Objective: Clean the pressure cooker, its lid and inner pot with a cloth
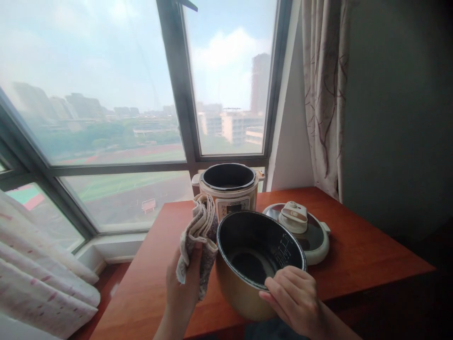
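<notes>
Nearest the camera, the right hand point(295, 295) is gripping the near rim of the inner pot point(260, 262), fingers curling over the edge and holding it tilted so its dark mouth is facing up and toward the person. The pot is sitting at the near edge of the desk point(357, 257), its gold underside partly over the edge. Just left of it, the left hand point(184, 283) is clenching a bunched cloth point(198, 236), which is standing up from the fist and touching the pot's left rim. So the pot's opening is lying directly right of the cloth, and the left hand is the one nearer to that side. Behind the pot, the cooker body point(230, 189) is standing open and upright near the window point(141, 94). To its right, the lid point(304, 229) is lying flat on the desk, handle up. A curtain point(325, 94) is hanging at the far right.
</notes>
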Action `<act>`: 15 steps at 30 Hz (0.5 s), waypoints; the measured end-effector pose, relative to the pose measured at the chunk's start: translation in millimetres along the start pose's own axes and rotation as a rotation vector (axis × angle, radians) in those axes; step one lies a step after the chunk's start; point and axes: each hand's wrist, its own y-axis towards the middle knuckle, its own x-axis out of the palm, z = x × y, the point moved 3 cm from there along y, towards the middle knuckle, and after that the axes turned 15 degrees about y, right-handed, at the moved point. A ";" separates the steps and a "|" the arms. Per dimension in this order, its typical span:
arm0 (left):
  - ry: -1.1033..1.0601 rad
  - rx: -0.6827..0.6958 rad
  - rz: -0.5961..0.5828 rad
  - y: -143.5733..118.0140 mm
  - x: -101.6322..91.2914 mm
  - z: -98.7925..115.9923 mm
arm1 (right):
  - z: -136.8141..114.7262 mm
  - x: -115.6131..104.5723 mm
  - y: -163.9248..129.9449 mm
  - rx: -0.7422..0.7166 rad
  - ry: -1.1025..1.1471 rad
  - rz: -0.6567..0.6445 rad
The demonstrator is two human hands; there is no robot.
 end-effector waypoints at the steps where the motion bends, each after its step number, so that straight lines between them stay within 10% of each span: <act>1: 0.045 0.049 -0.005 -0.7 1.2 0.1 | 0.0 0.1 0.0 -0.007 0.000 0.001; 8: 0.357 0.390 -0.030 -0.3 -6.6 -1.7 | -12.5 13.3 7.0 -0.070 0.039 -0.059; 15: 0.705 1.040 -0.082 -15.9 -7.5 10.3 | -17.3 34.3 6.7 -0.048 0.043 -0.141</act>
